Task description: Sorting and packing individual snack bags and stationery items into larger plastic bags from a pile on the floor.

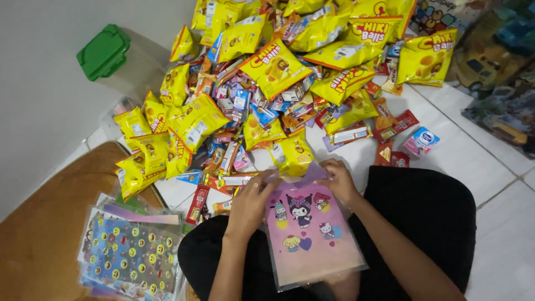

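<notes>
A pink plastic gift bag (312, 239) printed with cartoon characters lies across my lap. My left hand (249, 205) grips its upper left edge, and my right hand (338, 179) pinches the upper right edge at the bag's mouth. A yellow snack packet (292, 154) lies on the floor right at the mouth of the bag, between both hands. Whether it is partly inside the bag I cannot tell. My knees in black cloth (429, 206) frame the bag.
A big heap of yellow snack packets (273, 67) and small sachets (245, 103) covers the white tiled floor ahead. A stack of patterned gift bags (131, 253) lies at left on a brown mat (44, 228). A green-lidded clear container (106, 53) stands by the wall.
</notes>
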